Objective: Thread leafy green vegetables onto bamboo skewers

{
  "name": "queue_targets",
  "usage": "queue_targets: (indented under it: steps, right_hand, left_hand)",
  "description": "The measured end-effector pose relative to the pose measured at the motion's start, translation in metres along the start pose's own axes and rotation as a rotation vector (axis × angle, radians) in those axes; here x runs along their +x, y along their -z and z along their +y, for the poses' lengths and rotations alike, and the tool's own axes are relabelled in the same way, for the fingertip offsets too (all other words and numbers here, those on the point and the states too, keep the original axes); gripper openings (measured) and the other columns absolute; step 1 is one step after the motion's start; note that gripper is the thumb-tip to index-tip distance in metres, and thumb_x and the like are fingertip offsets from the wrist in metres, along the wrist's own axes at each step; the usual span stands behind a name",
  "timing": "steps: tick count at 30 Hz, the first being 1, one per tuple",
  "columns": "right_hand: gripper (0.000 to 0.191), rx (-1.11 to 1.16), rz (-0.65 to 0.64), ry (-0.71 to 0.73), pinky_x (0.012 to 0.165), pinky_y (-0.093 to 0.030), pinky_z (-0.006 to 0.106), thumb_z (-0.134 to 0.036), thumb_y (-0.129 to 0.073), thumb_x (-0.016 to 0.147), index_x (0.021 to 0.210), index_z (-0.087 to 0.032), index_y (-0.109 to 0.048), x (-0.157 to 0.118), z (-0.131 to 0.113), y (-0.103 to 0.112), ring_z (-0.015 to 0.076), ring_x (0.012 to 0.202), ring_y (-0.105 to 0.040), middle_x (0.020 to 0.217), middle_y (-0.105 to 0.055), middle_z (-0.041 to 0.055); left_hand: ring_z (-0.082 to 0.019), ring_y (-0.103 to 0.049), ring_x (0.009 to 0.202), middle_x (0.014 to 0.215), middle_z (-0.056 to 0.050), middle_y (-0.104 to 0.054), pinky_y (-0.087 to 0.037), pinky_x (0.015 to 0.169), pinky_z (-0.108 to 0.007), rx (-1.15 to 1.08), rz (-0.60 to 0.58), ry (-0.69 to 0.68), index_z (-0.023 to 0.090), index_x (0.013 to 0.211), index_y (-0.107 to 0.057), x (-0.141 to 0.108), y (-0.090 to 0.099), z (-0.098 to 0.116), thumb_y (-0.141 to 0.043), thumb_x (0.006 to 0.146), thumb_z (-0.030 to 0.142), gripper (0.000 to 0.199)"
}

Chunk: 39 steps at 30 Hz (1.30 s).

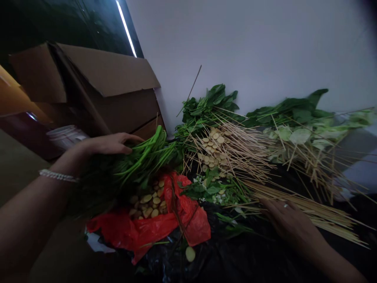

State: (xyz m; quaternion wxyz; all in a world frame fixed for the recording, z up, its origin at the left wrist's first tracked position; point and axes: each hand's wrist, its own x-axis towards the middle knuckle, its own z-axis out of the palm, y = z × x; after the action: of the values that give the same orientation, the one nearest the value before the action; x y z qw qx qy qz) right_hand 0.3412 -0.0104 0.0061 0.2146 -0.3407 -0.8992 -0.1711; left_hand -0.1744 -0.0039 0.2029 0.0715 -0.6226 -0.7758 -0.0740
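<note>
My left hand (116, 143), with a beaded bracelet at the wrist, rests on the upper left of a bunch of leafy greens (153, 151). Its thumb and fingers are apart against the stems. Below the bunch, a red plastic bag (191, 220) lies spread around potato slices (150, 204). On the right, my right hand (287, 216), wearing a ring, lies over a bundle of bare bamboo skewers (321, 214), fingers stretched leftward; the fingertips are dim. Close to those fingertips are loose green leaves and stems (220, 192).
Skewered potato slices (215, 143) lie beyond, beside skewered dark leaves (219, 98) and pale leafy skewers (300, 135) with sticks jutting out. Black plastic (229, 251) covers the surface. A cardboard box (118, 102) and clear plastic container (66, 135) stand left; a white wall rises behind.
</note>
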Motion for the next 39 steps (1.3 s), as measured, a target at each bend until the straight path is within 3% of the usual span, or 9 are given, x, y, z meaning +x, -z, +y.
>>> queue_targets:
  steps: [5, 10, 14, 19, 24, 28, 33, 36, 39]
  right_hand:
    - [0.022, -0.010, -0.026, 0.079, 0.072, -0.045, 0.035, -0.018, -0.048, 0.095, 0.115, -0.017, -0.057, 0.010, 0.000, -0.009, 0.0202, 0.073, -0.066, 0.088, -0.072, 0.0068]
    - [0.023, 0.018, -0.048, 0.111, 0.075, -0.042, 0.037, -0.013, -0.044, 0.094, 0.108, -0.017, -0.061, 0.046, -0.010, 0.001, 0.0217, 0.074, -0.063, 0.080, -0.068, 0.0069]
    - [0.021, 0.098, -0.072, 0.182, 0.075, -0.039, 0.035, -0.014, -0.045, 0.095, 0.104, -0.016, -0.064, 0.109, -0.027, 0.016, 0.0205, 0.077, -0.059, 0.086, -0.067, 0.0076]
    - [0.018, 0.228, -0.048, 0.320, 0.078, -0.040, 0.032, -0.017, -0.048, 0.096, 0.096, -0.016, -0.065, 0.220, -0.071, 0.015, 0.0199, 0.086, -0.057, 0.091, -0.065, 0.0069]
    - [0.026, 0.186, -0.054, 0.396, 0.079, -0.042, 0.033, -0.008, -0.046, 0.092, 0.107, -0.018, -0.065, 0.320, -0.125, -0.016, 0.0226, 0.098, -0.055, 0.104, -0.064, 0.0091]
    - [0.026, 0.154, -0.079, 0.422, 0.081, -0.043, 0.036, -0.007, -0.047, 0.090, 0.106, -0.014, -0.066, 0.358, -0.148, -0.053, 0.0251, 0.102, -0.056, 0.107, -0.064, 0.0141]
    - [0.024, 0.154, -0.036, 0.531, 0.086, -0.041, 0.039, -0.012, -0.043, 0.095, 0.112, -0.013, -0.060, 0.373, -0.150, -0.060, 0.0253, 0.102, -0.056, 0.106, -0.065, 0.0133]
    - [0.029, 0.158, 0.045, 0.569, 0.094, -0.037, 0.043, -0.026, -0.035, 0.102, 0.120, -0.011, -0.053, 0.380, -0.152, -0.029, 0.0258, 0.103, -0.054, 0.112, -0.062, 0.0143]
    - [0.033, 0.238, 0.239, 0.552, 0.090, -0.040, 0.044, -0.038, -0.031, 0.103, 0.114, -0.013, -0.050, 0.386, -0.154, 0.019, 0.0256, 0.096, -0.055, 0.109, -0.060, 0.0133]
  left_hand:
    - [-0.015, -0.067, 0.099, 0.108, -0.004, -0.074, -0.046, 0.086, -0.021, 0.051, -0.095, -0.086, 0.004, 0.114, -0.063, 0.011, 0.004, -0.020, -0.055, 0.090, 0.033, 0.038]
    - [-0.017, -0.066, 0.101, 0.115, -0.005, -0.072, -0.045, 0.089, -0.023, 0.076, -0.176, -0.157, 0.004, 0.120, -0.061, 0.023, 0.000, -0.035, -0.072, 0.077, 0.026, 0.049]
    - [-0.018, -0.064, 0.106, 0.123, -0.006, -0.069, -0.043, 0.094, -0.026, 0.034, -0.200, -0.273, 0.010, 0.125, -0.059, 0.011, 0.003, -0.033, -0.067, 0.083, 0.031, 0.049]
    - [-0.019, -0.066, 0.098, 0.116, -0.006, -0.072, -0.047, 0.091, -0.032, -0.048, -0.032, -0.289, 0.012, 0.122, -0.063, -0.025, 0.003, -0.021, -0.059, 0.089, 0.033, 0.040]
    - [-0.024, -0.065, 0.101, 0.113, -0.008, -0.072, -0.047, 0.090, -0.036, -0.061, 0.047, -0.307, 0.018, 0.115, -0.068, -0.057, -0.006, -0.011, -0.053, 0.090, 0.037, 0.035]
    - [-0.023, -0.067, 0.097, 0.107, -0.006, -0.074, -0.050, 0.087, -0.036, -0.140, 0.144, -0.378, 0.022, 0.111, -0.069, -0.082, -0.010, -0.005, -0.051, 0.092, 0.038, 0.030]
    - [-0.020, -0.066, 0.099, 0.105, -0.006, -0.073, -0.051, 0.086, -0.033, -0.244, 0.384, -0.511, 0.021, 0.113, -0.065, -0.127, -0.049, 0.028, -0.052, 0.093, 0.021, 0.024]
    - [-0.020, -0.064, 0.104, 0.111, -0.007, -0.072, -0.050, 0.089, -0.034, -0.308, 0.354, -0.587, 0.021, 0.124, -0.059, -0.146, -0.086, 0.059, -0.053, 0.093, 0.018, 0.032]
    - [-0.025, -0.057, 0.119, 0.127, -0.011, -0.065, -0.048, 0.097, -0.040, -0.254, 0.334, -0.586, 0.021, 0.133, -0.053, -0.140, -0.114, 0.077, -0.054, 0.093, 0.022, 0.040]
